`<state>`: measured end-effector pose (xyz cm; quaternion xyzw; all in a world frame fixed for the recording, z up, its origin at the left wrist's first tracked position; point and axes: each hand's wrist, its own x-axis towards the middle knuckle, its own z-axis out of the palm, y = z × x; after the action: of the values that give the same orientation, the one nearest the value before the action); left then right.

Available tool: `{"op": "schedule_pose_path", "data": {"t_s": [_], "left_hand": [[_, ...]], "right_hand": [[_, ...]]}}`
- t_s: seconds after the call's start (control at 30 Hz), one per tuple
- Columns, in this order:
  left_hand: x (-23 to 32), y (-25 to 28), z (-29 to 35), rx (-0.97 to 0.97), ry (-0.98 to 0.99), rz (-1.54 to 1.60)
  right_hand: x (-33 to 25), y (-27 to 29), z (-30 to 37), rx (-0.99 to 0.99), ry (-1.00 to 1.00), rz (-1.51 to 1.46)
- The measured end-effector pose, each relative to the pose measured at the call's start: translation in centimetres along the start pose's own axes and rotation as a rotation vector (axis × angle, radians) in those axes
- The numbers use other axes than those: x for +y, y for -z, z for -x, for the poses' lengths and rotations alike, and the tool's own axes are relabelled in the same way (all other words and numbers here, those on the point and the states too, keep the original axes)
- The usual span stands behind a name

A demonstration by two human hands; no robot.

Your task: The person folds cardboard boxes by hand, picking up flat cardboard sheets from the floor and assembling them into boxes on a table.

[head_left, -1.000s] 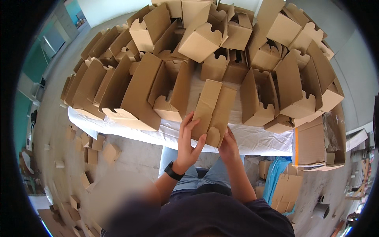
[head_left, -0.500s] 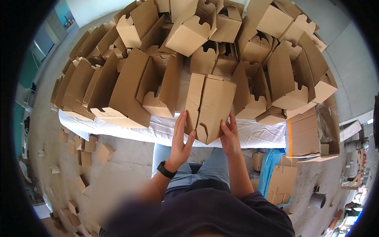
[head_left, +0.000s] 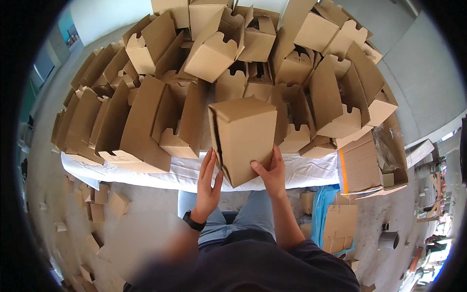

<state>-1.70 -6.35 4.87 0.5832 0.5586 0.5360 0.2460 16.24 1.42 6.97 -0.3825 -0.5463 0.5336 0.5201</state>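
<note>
A closed brown cardboard box [head_left: 246, 141] is held tilted in front of me, above the near edge of the table. My right hand [head_left: 272, 176] grips its lower right corner, the thumb lying on the front face and the fingers round the side. Against the lower left edge rests my left hand [head_left: 208, 184], fingers nearly straight and thumb near the bottom corner. A dark gap runs down the box's left side, between its panels. Beyond it stand rows of cardboard boxes with raised lids, among them a box [head_left: 181, 141] just to the left and another [head_left: 293, 138] to the right.
A white cloth [head_left: 187, 176] covers the table. At its right end sits a larger carton [head_left: 362, 165] with clear plastic inside. Below, on the floor, are a blue plastic sheet [head_left: 319, 209] over cartons, a grey cylinder [head_left: 389, 240], and several small boxes [head_left: 119, 204] at left.
The box has been turned and tipped up, so a plain face shows instead of the lid seam and tab. My right thumb now lies across its front. The whole view has shifted slightly.
</note>
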Motion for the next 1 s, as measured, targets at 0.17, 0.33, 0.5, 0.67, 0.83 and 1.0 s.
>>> {"op": "schedule_pose_path", "data": {"t_s": [0.17,0.33,0.5,0.67,0.83,1.0], "left_hand": [[-2.8,-0.5,-0.1,-0.119,0.022,-0.095],[-3.3,-0.6,1.1,-0.177,0.115,-0.047],[-2.7,1.3,0.9,-0.056,0.115,-0.074],[-1.0,3.0,-0.5,0.201,0.025,-0.073],[0.8,3.6,-2.1,0.132,-0.202,-0.265],[1.2,3.1,-4.8,-0.053,-0.296,-0.475]], "right_hand": [[-1.3,-0.7,-0.3,0.003,0.412,0.731],[-0.9,-1.0,-0.7,-0.032,0.487,0.877],[-2.1,-0.2,-0.7,-0.091,0.477,0.946],[-2.5,-0.2,-0.8,-0.181,0.513,1.032],[-2.2,-0.1,-0.9,-0.204,0.488,1.029],[-2.3,0.0,-1.1,-0.203,0.515,1.044]]}}
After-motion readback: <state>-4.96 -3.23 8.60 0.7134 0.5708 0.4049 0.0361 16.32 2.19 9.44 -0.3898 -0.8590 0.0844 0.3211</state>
